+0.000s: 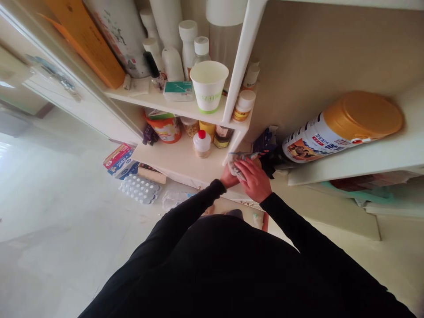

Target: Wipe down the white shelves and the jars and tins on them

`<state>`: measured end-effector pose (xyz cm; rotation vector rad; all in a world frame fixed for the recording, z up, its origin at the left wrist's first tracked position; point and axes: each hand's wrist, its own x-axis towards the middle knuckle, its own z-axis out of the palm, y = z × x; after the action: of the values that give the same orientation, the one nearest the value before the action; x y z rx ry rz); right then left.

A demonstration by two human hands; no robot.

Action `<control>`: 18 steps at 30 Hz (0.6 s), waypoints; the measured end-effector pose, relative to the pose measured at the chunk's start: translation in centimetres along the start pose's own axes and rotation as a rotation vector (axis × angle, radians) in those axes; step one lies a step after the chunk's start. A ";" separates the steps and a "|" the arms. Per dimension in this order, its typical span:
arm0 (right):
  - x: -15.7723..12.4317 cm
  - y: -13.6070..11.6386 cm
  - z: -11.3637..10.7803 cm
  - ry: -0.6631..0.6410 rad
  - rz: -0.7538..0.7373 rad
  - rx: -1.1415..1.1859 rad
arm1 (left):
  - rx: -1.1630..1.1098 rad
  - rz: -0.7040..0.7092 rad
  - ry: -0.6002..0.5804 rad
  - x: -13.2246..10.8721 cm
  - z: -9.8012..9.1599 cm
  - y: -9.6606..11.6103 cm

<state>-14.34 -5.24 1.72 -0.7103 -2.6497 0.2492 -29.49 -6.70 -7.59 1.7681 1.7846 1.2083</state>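
Note:
Both my hands meet in front of a white shelf unit, in black sleeves. My right hand [255, 178] lies on top of a crumpled grey-white cloth [236, 160], fingers closed over it. My left hand [228, 178] grips the same cloth from below, mostly hidden behind it. The cloth sits at the front edge of the lower white shelf [175, 161], just beside the shelf's upright post [243, 57]. A dark blue packet [265, 143] lies right behind my hands.
A big can with an orange lid [344, 126] lies on its side on the right shelf. A paper cup [209, 86], bottles and jars [202, 143] crowd the left shelves. Boxes [119, 160] and a blister pack [139, 188] lie on the floor below.

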 end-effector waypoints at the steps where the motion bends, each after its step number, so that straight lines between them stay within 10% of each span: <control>1: 0.6 0.2 0.0 -0.005 0.009 -0.021 | -0.003 0.006 -0.004 0.0 0.0 0.1; 9: 4.6 2.9 0.5 0.038 0.231 -0.042 | -0.148 -0.155 0.022 -0.5 -0.7 1.0; 18: -2.2 0.5 1.0 0.181 0.248 -0.095 | -0.228 -0.086 0.031 -0.2 -1.9 1.9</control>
<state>-12.80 -6.03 0.02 -1.0432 -2.4137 0.1200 -29.66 -7.79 -5.11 1.5379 1.6473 1.3508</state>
